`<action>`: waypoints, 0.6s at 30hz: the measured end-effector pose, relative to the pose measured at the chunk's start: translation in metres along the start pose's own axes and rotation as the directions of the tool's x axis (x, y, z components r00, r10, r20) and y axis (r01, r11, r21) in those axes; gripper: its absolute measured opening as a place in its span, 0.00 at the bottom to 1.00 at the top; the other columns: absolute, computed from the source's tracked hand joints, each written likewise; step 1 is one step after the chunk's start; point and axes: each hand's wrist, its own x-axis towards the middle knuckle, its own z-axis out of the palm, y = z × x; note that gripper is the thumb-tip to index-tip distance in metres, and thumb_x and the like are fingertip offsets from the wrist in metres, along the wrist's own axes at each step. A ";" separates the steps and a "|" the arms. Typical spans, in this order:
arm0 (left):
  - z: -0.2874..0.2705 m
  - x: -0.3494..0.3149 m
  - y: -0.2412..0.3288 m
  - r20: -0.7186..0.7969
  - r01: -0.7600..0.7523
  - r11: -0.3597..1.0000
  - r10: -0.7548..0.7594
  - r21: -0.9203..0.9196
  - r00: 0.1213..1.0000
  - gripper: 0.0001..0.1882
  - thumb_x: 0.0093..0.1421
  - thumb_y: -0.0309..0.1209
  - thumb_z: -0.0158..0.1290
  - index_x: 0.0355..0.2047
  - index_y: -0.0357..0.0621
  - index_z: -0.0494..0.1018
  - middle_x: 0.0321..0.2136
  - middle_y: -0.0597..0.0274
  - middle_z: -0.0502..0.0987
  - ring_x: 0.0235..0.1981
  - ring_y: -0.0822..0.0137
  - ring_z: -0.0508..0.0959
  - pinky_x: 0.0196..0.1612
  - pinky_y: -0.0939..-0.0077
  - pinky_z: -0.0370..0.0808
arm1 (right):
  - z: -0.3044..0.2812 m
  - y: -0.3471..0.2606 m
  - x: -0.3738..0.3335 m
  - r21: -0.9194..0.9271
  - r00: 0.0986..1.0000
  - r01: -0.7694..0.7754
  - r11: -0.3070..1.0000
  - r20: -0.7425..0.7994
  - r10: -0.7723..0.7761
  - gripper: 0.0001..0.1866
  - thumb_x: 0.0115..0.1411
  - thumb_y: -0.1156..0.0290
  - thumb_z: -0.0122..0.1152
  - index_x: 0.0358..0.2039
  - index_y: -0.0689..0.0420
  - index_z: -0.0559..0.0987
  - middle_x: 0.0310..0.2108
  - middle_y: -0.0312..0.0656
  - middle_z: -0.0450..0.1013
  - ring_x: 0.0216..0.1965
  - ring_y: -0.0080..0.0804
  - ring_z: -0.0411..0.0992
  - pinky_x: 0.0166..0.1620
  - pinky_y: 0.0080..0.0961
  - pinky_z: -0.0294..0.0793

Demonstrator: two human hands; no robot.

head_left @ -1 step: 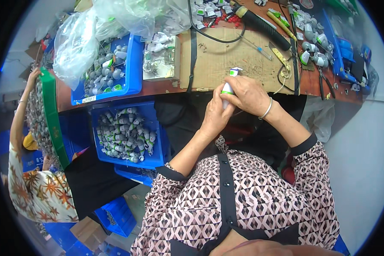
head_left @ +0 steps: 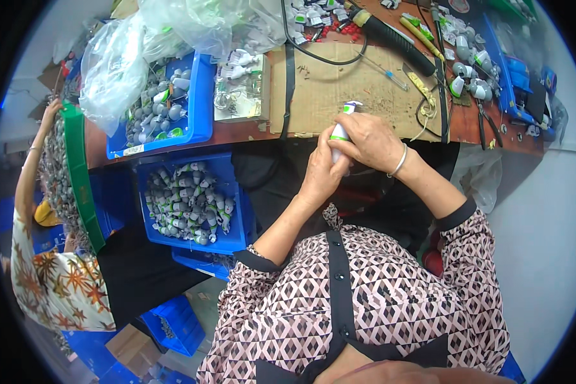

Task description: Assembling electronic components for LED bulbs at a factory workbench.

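Both my hands meet around a small white plastic device with a green band point(head_left: 340, 133), held just in front of the table's near edge. My left hand point(head_left: 321, 171) wraps its lower part from the left. My right hand point(head_left: 374, 141), with a bangle at the wrist, closes over it from the right. A white, green and purple end sticks up past the fingers; the lower end is mostly hidden by my hands. Beyond them lies a worn cardboard sheet point(head_left: 326, 86) on the table.
A blue bin point(head_left: 205, 105) of grey and white parts stands at the table's left, partly under plastic bags point(head_left: 115, 83). Below it, another blue bin point(head_left: 240, 233) holds similar parts. Pliers point(head_left: 483, 125) and a black-handled tool point(head_left: 400, 45) lie rightward. At far left, another person's arm point(head_left: 29, 169) reaches a green-edged bin.
My hands and the device have shifted very slightly, with the grip unchanged. The other person's arm at far left has barely moved.
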 end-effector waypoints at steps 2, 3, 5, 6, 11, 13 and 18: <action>-0.002 0.004 0.001 0.055 0.146 0.972 -0.138 -0.185 0.989 0.23 0.58 0.29 0.48 0.52 0.36 0.57 0.29 0.48 0.76 0.24 0.61 0.80 0.29 0.69 0.75 | -0.003 0.001 0.008 -0.024 0.996 -0.025 0.999 0.081 0.027 0.17 0.54 0.59 0.58 0.34 0.60 0.70 0.25 0.50 0.73 0.30 0.48 0.73 0.34 0.39 0.73; -0.003 0.005 0.001 0.062 0.145 0.972 -0.136 -0.185 0.989 0.23 0.58 0.29 0.48 0.52 0.36 0.57 0.29 0.48 0.76 0.24 0.61 0.80 0.29 0.69 0.75 | -0.004 0.002 0.011 -0.070 0.990 0.031 0.997 0.139 -0.021 0.16 0.54 0.60 0.58 0.33 0.60 0.70 0.24 0.49 0.72 0.29 0.47 0.73 0.33 0.38 0.72; -0.003 0.006 0.002 0.093 0.178 0.960 -0.161 -0.215 0.983 0.21 0.59 0.29 0.47 0.51 0.36 0.58 0.30 0.47 0.76 0.25 0.60 0.80 0.29 0.69 0.75 | -0.005 0.006 0.014 -0.117 0.980 0.077 0.990 0.191 -0.054 0.15 0.54 0.61 0.59 0.32 0.60 0.70 0.23 0.47 0.71 0.28 0.45 0.73 0.31 0.38 0.71; -0.001 0.005 0.002 0.104 0.177 0.961 -0.158 -0.214 0.982 0.21 0.59 0.29 0.47 0.51 0.36 0.58 0.30 0.47 0.76 0.25 0.60 0.80 0.29 0.69 0.75 | -0.005 0.009 0.013 -0.115 0.974 0.098 0.988 0.215 -0.071 0.14 0.55 0.61 0.56 0.32 0.60 0.70 0.23 0.48 0.72 0.28 0.46 0.73 0.31 0.38 0.73; 0.001 0.005 0.002 0.067 0.252 0.923 -0.243 -0.291 0.968 0.21 0.59 0.29 0.47 0.50 0.36 0.58 0.25 0.57 0.74 0.21 0.68 0.77 0.25 0.75 0.73 | -0.009 0.016 0.006 -0.118 0.962 0.179 0.977 0.227 -0.149 0.11 0.58 0.65 0.51 0.33 0.60 0.70 0.25 0.49 0.73 0.30 0.47 0.74 0.33 0.39 0.73; 0.001 0.004 0.006 0.084 0.235 0.932 -0.221 -0.275 0.972 0.19 0.60 0.29 0.47 0.50 0.36 0.58 0.24 0.60 0.73 0.20 0.70 0.76 0.23 0.77 0.72 | -0.006 0.025 -0.002 0.099 0.981 0.174 0.980 0.063 -0.181 0.15 0.57 0.67 0.55 0.42 0.61 0.70 0.29 0.49 0.72 0.32 0.48 0.73 0.36 0.38 0.72; 0.008 0.006 0.002 0.117 0.260 0.779 -0.237 -0.570 0.965 0.16 0.63 0.30 0.45 0.49 0.38 0.59 0.29 0.59 0.73 0.23 0.69 0.76 0.26 0.76 0.74 | -0.012 0.024 -0.030 0.253 0.999 -0.015 0.967 -0.046 0.027 0.20 0.59 0.71 0.51 0.53 0.56 0.67 0.39 0.51 0.69 0.39 0.48 0.70 0.43 0.35 0.70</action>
